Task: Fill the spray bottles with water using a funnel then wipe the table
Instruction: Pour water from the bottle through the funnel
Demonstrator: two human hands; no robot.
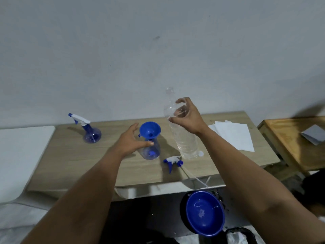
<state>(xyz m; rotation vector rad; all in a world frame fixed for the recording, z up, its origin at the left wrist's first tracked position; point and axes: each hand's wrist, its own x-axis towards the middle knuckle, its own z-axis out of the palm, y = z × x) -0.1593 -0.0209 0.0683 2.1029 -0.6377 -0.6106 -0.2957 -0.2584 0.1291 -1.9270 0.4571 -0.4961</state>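
A blue-tinted spray bottle (151, 152) without its head stands mid-table with a blue funnel (150, 129) in its neck. My left hand (131, 140) is spread open beside it, thumb tip against the bottle's shoulder, fingers just left of the funnel. Its white-and-blue spray head (173, 162) lies on the table in front, tube hanging over the edge. A tall clear water bottle (186, 141), uncapped and leaning slightly, stands to the right, and my right hand (187, 117) is wrapped around its upper part. A second spray bottle (91, 132) with its head on stands at the back left.
White paper sheets (233, 136) lie on the wooden table (79, 159) at the right. A white cap (200, 153) sits by the water bottle's base. A blue bowl (204, 213) rests on the dark floor below. A second wooden table (290, 148) stands to the right.
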